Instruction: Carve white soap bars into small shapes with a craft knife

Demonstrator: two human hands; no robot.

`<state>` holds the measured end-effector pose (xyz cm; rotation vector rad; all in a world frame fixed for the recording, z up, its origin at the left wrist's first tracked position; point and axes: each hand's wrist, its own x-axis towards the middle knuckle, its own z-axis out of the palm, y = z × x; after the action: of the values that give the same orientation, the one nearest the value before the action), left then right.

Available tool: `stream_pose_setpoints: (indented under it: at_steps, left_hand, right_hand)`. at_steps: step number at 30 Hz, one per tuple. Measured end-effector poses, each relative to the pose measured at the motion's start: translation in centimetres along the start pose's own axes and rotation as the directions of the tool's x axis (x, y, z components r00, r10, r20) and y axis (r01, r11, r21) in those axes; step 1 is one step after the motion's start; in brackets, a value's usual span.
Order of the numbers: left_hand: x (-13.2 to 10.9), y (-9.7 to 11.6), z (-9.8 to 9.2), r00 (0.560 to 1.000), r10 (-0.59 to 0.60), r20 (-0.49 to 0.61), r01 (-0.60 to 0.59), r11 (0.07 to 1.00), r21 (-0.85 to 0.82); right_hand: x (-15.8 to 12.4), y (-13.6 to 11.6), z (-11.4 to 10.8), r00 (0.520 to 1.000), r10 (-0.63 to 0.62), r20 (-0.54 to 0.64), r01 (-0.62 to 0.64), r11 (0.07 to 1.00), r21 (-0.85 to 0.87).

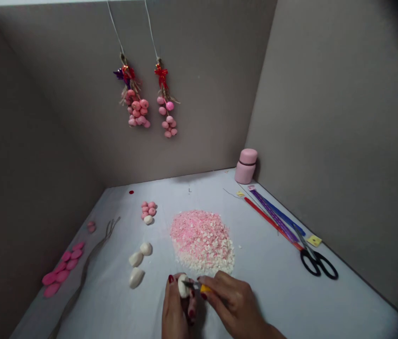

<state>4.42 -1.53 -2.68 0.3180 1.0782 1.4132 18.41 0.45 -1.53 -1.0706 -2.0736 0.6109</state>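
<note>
At the front of the table, my left hand (177, 308) is closed around a small white rounded lump (183, 286). My right hand (232, 299) grips a small knife with a yellow handle (205, 288), and its dark blade lies against the face of the lump. Just beyond both hands spreads a heap of pink and white shavings (202, 238). Left of my hands lie three white uncarved-looking lumps (136, 278). Farther back sits a cluster of small pink balls (145, 208) with one white ball (148, 219) at its front.
Bright pink oval pieces (61, 267) and a bundle of brown cord (86, 268) lie at left. On the right are black-handled scissors (317, 263), red ribbon (269, 218) and purple ribbon (273, 212). A pink jar (246, 166) stands at the back corner. Two ball garlands (137, 106) hang on the back wall.
</note>
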Motion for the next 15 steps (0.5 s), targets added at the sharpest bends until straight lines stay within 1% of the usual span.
stream_pose_setpoints:
  at_steps: [2, 3, 9, 12, 15]
  left_hand:
    - [0.14, -0.14, -0.02, 0.999, 0.011, -0.032, -0.012, 0.999, -0.049]
    - [0.20, -0.21, -0.04, 0.999, 0.012, -0.042, -0.015, 0.998, -0.059]
    - [0.13, -0.18, -0.26, 0.999, 0.023, -0.032, -0.024, 1.000, -0.014]
    - [-0.19, 0.17, -0.27, 0.998, 0.061, -0.030, -0.059, 0.996, 0.066]
    - [-0.38, 0.49, -0.25, 0.996, 0.089, 0.019, -0.090, 0.985, 0.149]
  right_hand:
    - [-0.02, -0.35, 0.09, 0.998, -0.056, 0.030, 0.056, 0.998, -0.022]
    - [0.00, -0.48, 0.13, 0.997, -0.064, 0.036, 0.065, 0.997, -0.030]
    - [0.00, -0.55, 0.25, 0.998, -0.013, 0.064, 0.017, 0.998, -0.068]
    - [0.08, -0.20, 0.20, 0.998, 0.052, 0.020, -0.051, 0.996, -0.079]
    - [0.34, 0.23, -0.02, 0.990, 0.141, -0.030, -0.142, 0.988, -0.052]
